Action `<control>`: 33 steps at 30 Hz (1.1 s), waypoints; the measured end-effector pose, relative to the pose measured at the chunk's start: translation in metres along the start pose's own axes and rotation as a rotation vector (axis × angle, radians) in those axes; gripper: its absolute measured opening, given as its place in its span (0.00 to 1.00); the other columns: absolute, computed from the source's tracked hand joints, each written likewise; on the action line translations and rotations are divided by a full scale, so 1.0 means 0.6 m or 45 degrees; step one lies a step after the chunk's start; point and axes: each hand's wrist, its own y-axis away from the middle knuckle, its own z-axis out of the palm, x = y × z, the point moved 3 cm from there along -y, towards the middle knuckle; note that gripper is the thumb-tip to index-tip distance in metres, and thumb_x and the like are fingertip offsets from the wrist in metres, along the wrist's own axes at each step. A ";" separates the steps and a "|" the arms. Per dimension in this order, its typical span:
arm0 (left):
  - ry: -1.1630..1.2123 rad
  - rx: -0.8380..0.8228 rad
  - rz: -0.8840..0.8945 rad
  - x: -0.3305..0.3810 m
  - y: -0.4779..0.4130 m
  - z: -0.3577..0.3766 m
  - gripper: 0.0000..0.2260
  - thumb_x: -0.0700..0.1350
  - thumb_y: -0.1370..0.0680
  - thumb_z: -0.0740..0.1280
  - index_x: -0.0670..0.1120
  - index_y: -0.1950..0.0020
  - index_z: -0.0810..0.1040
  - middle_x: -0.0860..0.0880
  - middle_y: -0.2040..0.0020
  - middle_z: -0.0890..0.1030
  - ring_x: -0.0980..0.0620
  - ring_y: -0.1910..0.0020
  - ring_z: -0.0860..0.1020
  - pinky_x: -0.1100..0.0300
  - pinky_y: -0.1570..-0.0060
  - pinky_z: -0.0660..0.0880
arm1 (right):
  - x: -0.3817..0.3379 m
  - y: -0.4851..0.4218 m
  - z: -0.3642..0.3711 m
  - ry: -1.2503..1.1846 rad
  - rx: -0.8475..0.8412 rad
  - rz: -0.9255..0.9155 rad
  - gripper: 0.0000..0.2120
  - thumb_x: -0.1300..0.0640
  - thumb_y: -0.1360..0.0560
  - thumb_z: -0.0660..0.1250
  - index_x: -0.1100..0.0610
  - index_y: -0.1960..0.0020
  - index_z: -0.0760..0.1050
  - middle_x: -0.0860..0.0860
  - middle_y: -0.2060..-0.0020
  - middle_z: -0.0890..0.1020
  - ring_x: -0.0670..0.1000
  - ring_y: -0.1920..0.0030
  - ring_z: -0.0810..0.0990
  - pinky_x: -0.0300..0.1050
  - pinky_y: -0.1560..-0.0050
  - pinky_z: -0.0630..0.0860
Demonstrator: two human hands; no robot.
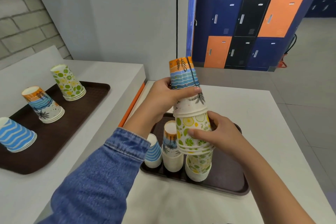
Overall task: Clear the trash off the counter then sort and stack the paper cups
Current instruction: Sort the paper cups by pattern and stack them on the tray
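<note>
No trash shows; sorting is partway. Left hand (160, 100) clamps the beach cup (185, 82), right hand (216, 132) the lemon cups (194, 132); the near tray (234, 185) holds more.

Break or locker area: blue, orange, black lockers (251, 18) beyond the hands; white counters (236, 111), brown cafeteria trays (54, 132) left and beneath; tiled floor.

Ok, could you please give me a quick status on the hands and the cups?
Left hand on beach cup, right hand on lemon cups beneath. Both held above near tray. Nothing in the way.
</note>
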 end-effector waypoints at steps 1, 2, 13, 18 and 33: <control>0.032 0.015 -0.001 0.002 -0.002 0.003 0.18 0.43 0.35 0.78 0.45 0.47 0.81 0.49 0.52 0.85 0.54 0.53 0.84 0.60 0.53 0.80 | 0.000 0.001 -0.004 0.010 0.005 -0.003 0.17 0.55 0.35 0.78 0.49 0.48 0.79 0.46 0.55 0.86 0.43 0.56 0.85 0.44 0.52 0.82; 0.057 0.028 0.001 0.004 -0.004 0.005 0.17 0.43 0.34 0.78 0.45 0.47 0.81 0.49 0.52 0.85 0.53 0.53 0.84 0.60 0.54 0.80 | 0.000 0.002 -0.008 0.023 0.010 -0.006 0.17 0.55 0.35 0.78 0.49 0.48 0.79 0.45 0.55 0.86 0.42 0.56 0.84 0.41 0.54 0.81; 0.448 0.277 0.068 0.046 -0.019 -0.027 0.08 0.37 0.29 0.73 0.42 0.52 0.79 0.45 0.56 0.84 0.51 0.60 0.83 0.57 0.55 0.81 | 0.025 0.014 -0.036 0.113 -0.050 0.044 0.23 0.53 0.37 0.79 0.48 0.44 0.77 0.43 0.52 0.85 0.41 0.55 0.84 0.40 0.53 0.80; 0.168 0.441 0.168 0.013 0.000 -0.065 0.18 0.42 0.32 0.76 0.44 0.45 0.78 0.47 0.49 0.83 0.52 0.51 0.83 0.59 0.51 0.80 | 0.037 0.012 -0.073 0.035 0.088 0.063 0.23 0.53 0.37 0.80 0.50 0.45 0.78 0.46 0.53 0.85 0.46 0.53 0.85 0.48 0.50 0.81; -0.507 0.152 0.014 -0.259 0.053 -0.005 0.32 0.41 0.37 0.80 0.53 0.41 0.65 0.56 0.47 0.75 0.57 0.46 0.75 0.74 0.54 0.70 | 0.063 -0.004 -0.034 0.165 0.290 -0.135 0.31 0.54 0.40 0.80 0.46 0.42 0.67 0.41 0.50 0.79 0.40 0.50 0.79 0.42 0.51 0.78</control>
